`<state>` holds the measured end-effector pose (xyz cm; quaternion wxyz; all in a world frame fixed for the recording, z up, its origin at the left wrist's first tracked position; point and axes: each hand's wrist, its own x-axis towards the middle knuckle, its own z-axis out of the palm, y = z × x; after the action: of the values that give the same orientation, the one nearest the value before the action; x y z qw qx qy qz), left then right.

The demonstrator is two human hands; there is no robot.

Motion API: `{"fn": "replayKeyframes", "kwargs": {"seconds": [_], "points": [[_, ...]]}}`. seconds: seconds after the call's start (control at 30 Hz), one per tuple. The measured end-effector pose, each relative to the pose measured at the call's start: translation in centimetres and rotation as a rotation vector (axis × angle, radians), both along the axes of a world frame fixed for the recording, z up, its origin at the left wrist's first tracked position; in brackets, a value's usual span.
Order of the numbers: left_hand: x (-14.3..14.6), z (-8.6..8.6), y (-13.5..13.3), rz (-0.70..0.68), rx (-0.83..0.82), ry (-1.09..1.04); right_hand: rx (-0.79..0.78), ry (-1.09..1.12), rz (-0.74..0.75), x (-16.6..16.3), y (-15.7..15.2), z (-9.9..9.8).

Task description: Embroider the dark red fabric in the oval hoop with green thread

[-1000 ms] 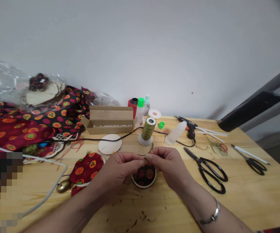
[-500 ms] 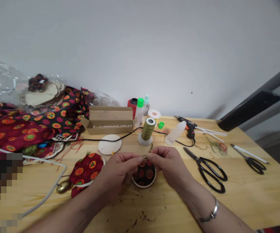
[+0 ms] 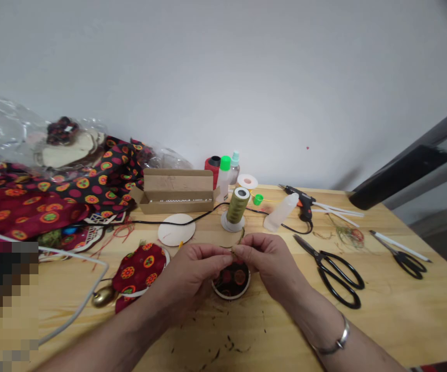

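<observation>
Both hands meet just in front of the olive-green thread spool, fingertips almost touching. My left hand is closed, thumb and forefinger pinched on the green thread. My right hand pinches the same green thread, part of which loops up above its fingers. The exact point where the fingertips meet is too small to make out. Under them on the table lies a round black patterned fabric piece with a white rim, partly covered by my left hand. A red patterned fabric round lies left of my left wrist.
Large black-handled scissors lie right of my right hand, smaller scissors farther right. Behind stand a glue bottle, a glue gun and an open cardboard box. A brass bell and patterned fabric are left.
The hands stay nearly in place, with my left fingertips slightly lower than before. The whole view has shifted a few pixels; nothing else has visibly moved.
</observation>
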<state>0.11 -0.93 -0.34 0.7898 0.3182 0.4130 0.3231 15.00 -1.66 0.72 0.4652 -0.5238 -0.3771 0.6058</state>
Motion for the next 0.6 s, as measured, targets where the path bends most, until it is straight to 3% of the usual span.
{"fn": "replayKeyframes", "kwargs": {"seconds": [0.6], "points": [[0.02, -0.26, 0.17, 0.024, 0.042, 0.043, 0.033, 0.058, -0.003, 0.12, -0.02, -0.18]]}}
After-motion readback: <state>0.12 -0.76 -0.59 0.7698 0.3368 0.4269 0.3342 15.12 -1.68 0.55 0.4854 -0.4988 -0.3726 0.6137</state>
